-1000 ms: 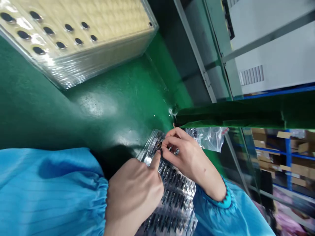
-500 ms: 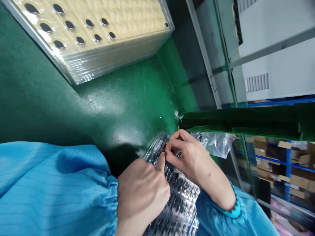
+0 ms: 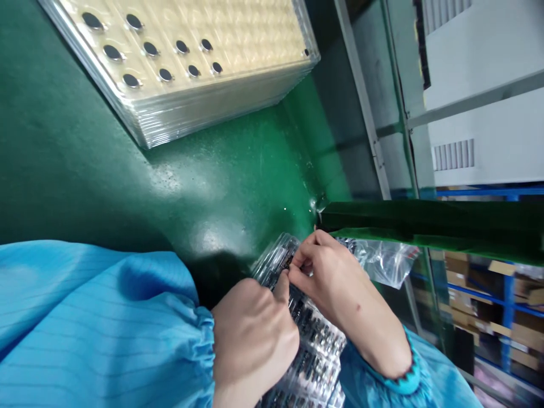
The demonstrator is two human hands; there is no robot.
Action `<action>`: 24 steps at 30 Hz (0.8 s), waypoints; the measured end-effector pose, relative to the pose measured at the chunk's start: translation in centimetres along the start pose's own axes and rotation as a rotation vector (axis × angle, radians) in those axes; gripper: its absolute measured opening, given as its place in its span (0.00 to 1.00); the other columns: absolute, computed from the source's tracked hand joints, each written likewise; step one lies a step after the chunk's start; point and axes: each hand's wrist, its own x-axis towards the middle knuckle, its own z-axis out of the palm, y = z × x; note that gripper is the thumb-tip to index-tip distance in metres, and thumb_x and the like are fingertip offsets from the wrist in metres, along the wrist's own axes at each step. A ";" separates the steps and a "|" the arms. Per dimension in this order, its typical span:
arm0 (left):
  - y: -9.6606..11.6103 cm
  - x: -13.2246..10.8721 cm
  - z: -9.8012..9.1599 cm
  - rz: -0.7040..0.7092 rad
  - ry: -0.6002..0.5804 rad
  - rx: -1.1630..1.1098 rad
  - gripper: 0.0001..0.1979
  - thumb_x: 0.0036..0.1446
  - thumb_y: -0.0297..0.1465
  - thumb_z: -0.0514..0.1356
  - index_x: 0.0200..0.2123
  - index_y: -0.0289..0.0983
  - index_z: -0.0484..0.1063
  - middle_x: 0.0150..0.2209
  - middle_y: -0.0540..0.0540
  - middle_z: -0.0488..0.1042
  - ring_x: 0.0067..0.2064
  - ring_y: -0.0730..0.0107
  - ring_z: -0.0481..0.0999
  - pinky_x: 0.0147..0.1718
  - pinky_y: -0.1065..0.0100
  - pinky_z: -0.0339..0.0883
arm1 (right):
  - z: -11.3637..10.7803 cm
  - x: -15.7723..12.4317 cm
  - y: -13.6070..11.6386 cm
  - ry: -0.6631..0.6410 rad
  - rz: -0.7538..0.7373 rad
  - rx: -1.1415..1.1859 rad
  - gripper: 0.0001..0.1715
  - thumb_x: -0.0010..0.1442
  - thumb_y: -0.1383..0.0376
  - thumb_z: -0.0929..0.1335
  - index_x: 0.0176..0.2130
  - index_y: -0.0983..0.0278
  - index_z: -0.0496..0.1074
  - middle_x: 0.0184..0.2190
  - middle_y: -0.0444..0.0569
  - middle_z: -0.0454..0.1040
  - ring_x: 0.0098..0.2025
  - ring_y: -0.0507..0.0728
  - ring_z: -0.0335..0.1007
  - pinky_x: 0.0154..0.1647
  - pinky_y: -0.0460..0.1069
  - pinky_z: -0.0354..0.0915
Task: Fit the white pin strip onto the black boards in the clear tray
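Left hand point(image 3: 255, 334) thumb presses tray point(image 3: 317, 351) at table point(image 3: 212, 187) near edge, steadying it; fingers hidden; right hand point(image 3: 335, 283) pinches part point(image 3: 290, 264).

The table point(image 3: 212, 187) is glossy dark green. The 2 sleeves point(image 3: 85, 317) are bright blue with fine stripes. The near tray point(image 3: 317, 348) is clear, with rows of small black parts. The far-left tray stack point(image 3: 238, 99) is clear over cream, dotted with black discs point(image 3: 131, 80).

Clear glossy plastic tray point(image 3: 314, 345); glossy green tabletop point(image 3: 204, 187); blue striped cloth sleeve point(image 3: 97, 323); crinkled clear bag point(image 3: 385, 260).
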 end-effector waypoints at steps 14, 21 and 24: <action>-0.1 -0.4 -2.9 0.009 -0.165 0.145 0.13 0.56 0.18 0.53 0.32 0.32 0.77 0.38 0.37 0.79 0.26 0.59 0.76 0.22 0.63 0.63 | -0.9 -3.7 1.4 0.189 -0.044 0.274 0.06 0.62 0.72 0.66 0.34 0.62 0.69 0.38 0.48 0.69 0.38 0.55 0.69 0.39 0.52 0.67; 0.1 -0.4 -2.9 0.024 -0.212 0.207 0.12 0.58 0.21 0.53 0.35 0.31 0.77 0.50 0.31 0.75 0.28 0.58 0.77 0.24 0.62 0.65 | 2.4 -4.8 1.8 0.355 -0.248 0.126 0.08 0.67 0.71 0.65 0.45 0.64 0.71 0.42 0.52 0.72 0.45 0.59 0.69 0.45 0.56 0.69; 0.2 -0.4 -3.0 0.005 -0.225 0.231 0.16 0.55 0.17 0.50 0.36 0.31 0.77 0.51 0.30 0.74 0.29 0.58 0.78 0.24 0.62 0.65 | 3.3 -4.5 2.3 0.365 -0.283 0.124 0.11 0.66 0.72 0.66 0.48 0.64 0.71 0.45 0.53 0.72 0.46 0.59 0.68 0.46 0.56 0.69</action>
